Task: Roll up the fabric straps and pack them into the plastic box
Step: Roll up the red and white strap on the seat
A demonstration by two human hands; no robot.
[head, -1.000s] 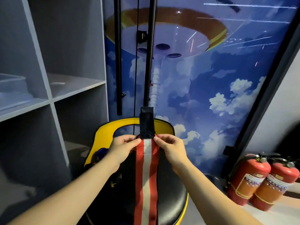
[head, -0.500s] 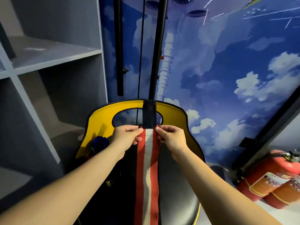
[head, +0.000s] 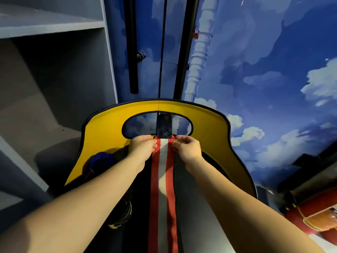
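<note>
We pinch the red-and-white strap (head: 162,179) at its far end: left hand (head: 143,147) at nine o'clock, right hand (head: 186,148) at three. It runs toward six over the chair (head: 109,125), its black tip (head: 164,125) at twelve.

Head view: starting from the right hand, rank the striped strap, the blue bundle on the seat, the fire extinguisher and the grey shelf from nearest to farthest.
From the right hand:
1. Striped strap, pinched in its fingers, centre.
2. Blue bundle, on the seat's left side.
3. Fire extinguisher, lower right on the floor.
4. Grey shelf, upper left.
</note>
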